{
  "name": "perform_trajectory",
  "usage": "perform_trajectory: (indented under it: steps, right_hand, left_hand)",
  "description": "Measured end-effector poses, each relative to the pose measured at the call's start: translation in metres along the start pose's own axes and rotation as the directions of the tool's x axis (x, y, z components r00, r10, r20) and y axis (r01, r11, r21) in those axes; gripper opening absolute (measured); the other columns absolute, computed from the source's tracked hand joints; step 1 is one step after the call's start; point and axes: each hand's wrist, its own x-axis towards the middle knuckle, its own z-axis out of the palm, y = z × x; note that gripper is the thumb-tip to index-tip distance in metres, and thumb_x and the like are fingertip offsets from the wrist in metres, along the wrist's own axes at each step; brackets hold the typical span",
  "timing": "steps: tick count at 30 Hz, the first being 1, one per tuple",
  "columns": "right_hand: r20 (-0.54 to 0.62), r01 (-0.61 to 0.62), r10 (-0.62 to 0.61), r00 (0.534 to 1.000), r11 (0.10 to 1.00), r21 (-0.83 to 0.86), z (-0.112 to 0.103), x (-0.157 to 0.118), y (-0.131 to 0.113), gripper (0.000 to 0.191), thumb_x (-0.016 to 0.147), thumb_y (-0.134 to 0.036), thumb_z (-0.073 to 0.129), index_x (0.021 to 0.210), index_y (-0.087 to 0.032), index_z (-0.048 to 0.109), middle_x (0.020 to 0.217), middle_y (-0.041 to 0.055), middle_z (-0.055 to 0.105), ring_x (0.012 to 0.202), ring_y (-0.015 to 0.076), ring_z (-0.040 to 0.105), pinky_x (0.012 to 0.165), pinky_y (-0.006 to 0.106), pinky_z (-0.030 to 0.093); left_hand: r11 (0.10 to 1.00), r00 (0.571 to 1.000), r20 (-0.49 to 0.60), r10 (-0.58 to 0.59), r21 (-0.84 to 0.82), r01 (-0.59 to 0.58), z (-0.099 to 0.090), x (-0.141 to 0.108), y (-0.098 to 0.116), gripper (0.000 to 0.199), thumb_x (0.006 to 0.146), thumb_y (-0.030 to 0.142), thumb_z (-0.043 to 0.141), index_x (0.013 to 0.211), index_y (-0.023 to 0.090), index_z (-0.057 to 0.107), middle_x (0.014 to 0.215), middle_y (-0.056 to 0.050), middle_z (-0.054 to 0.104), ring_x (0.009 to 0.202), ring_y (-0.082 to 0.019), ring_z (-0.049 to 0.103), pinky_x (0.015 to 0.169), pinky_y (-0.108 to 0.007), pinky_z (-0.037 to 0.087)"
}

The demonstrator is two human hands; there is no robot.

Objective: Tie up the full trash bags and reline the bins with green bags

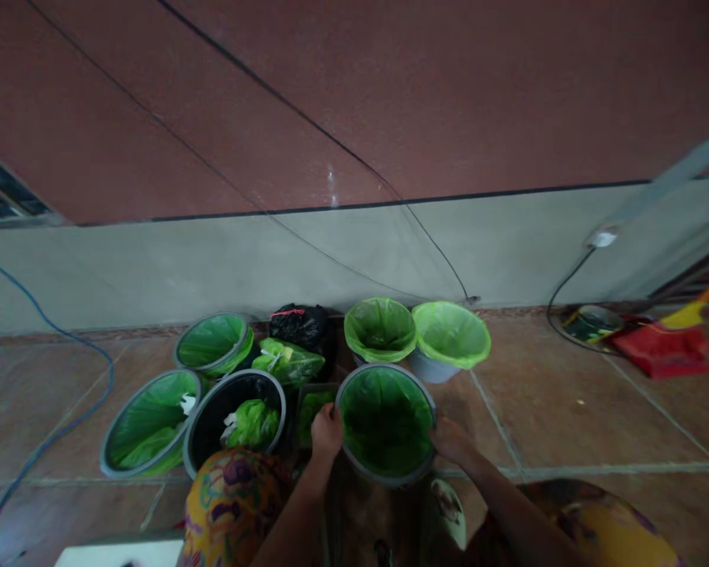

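1. Both hands clamped on the rim of a grey bin lined with a green bag (386,421), sitting on the tiled floor (567,425) at the near middle of the bunch.
2. Left hand (326,431) curled over the bin's left rim, fingers closed on the edge.
3. Right hand (451,441) gripping the right rim, fingers wrapped around the edge; can't tell how tight.
4. Just left of that bin, touching or nearly so: a small dark container with green stuff inside (312,409), partly hidden behind the left hand.
5. Further left, a black-lined bin (235,429) with a knotted green bag (251,423) lying in it.
6. Leftmost, a tilted grey bin with green liner (149,425), some white scrap at its inner right edge.
7. Behind those, nearer the wall: another green-lined bin (214,342), then a tied-up green bag (287,361) on the floor, and a black rubbish bag (300,324) knotted with something red.
8. Back right, right against the wall's foot: two bins side by side and touching, both with green liners folded over the rims (380,329) (451,339); the right one looks pale grey.
9. Far right edge of the floor: red dustpan (662,348) with a yellow-handled broom (694,311) resting on it, well apart from the bins.
10. Blue cable (64,346) looping across the floor at the left side.
11. Black wires (307,118) running down the red-and-grey wall.
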Motion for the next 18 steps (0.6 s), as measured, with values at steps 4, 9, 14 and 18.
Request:
perform_trajectory:
  steps: [4,9,14,18]
  right_hand:
    - [0.039,-0.049,0.055,0.998,0.989,-0.139,0.005,0.009,0.000,0.034,0.090,-0.016,0.040,0.112,-0.005,0.063,0.100,0.0216,0.071,0.096,0.0286,0.069,0.076,0.031,0.051]
    - [0.007,-0.073,0.075,0.997,0.984,-0.160,0.009,0.009,-0.003,0.040,0.090,-0.012,0.035,0.124,-0.002,0.055,0.100,0.0233,0.071,0.096,0.0302,0.069,0.076,0.036,0.052]
    - [0.009,-0.077,0.079,0.997,0.984,-0.160,0.009,0.008,-0.005,0.038,0.092,-0.014,0.034,0.117,-0.002,0.060,0.101,0.0251,0.070,0.097,0.0312,0.069,0.078,0.037,0.051]
    - [0.013,-0.097,0.100,0.995,0.985,-0.139,0.011,0.012,-0.004,0.040,0.092,-0.014,0.032,0.119,-0.002,0.058,0.103,0.0265,0.069,0.099,0.0325,0.068,0.080,0.039,0.051]
  left_hand:
    - [0.988,1.000,0.009,-0.030,0.153,0.028,0.001,0.002,0.012,0.033,0.092,0.023,0.044,0.112,0.013,0.068,0.107,-0.014,0.072,0.101,-0.023,0.067,0.082,-0.027,0.047]
    - [0.961,0.999,-0.008,-0.033,0.273,0.034,0.003,0.006,0.019,0.032,0.091,0.025,0.046,0.111,0.014,0.068,0.106,-0.015,0.072,0.101,-0.025,0.067,0.080,-0.029,0.047]
    - [0.941,0.999,0.017,-0.044,0.336,0.036,0.009,0.007,0.016,0.033,0.091,0.025,0.044,0.110,0.012,0.068,0.104,-0.016,0.071,0.102,-0.026,0.066,0.081,-0.029,0.047]
    - [0.925,0.998,0.044,-0.047,0.378,0.027,0.012,0.007,0.015,0.031,0.091,0.023,0.044,0.108,0.012,0.069,0.105,-0.017,0.071,0.102,-0.026,0.066,0.083,-0.029,0.048]
